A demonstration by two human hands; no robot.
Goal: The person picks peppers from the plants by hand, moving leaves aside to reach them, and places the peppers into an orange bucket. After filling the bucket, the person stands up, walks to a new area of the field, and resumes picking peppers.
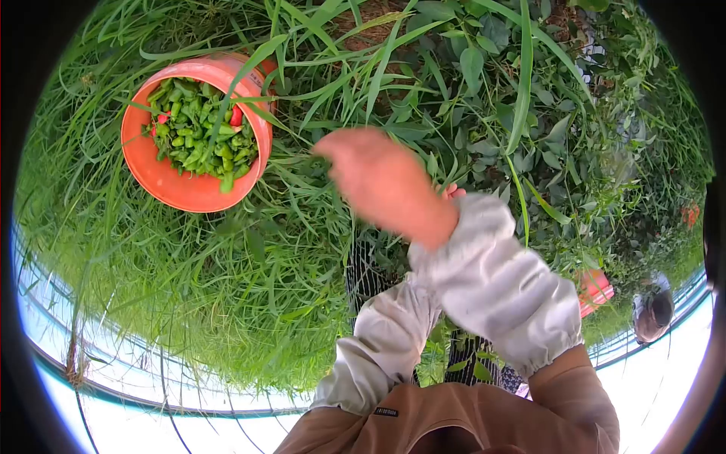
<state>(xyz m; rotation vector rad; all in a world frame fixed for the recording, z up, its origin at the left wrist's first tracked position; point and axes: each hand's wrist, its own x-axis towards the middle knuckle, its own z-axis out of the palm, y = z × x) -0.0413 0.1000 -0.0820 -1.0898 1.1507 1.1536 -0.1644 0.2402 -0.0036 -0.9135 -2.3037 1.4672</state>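
orange bucket [178,189] at the left of the view holds the green peppers [198,132] and a few red ones, and the work looks to be between plants [552,144] and bucket, where placing would call for clearing the grass blades [246,69] over the rim. the right hand [386,181] reaches across, palm side unclear, too blurred to tell its opening or hold; the left hand [452,191], 1 sliver showing beyond the right wrist, is unreadable too.
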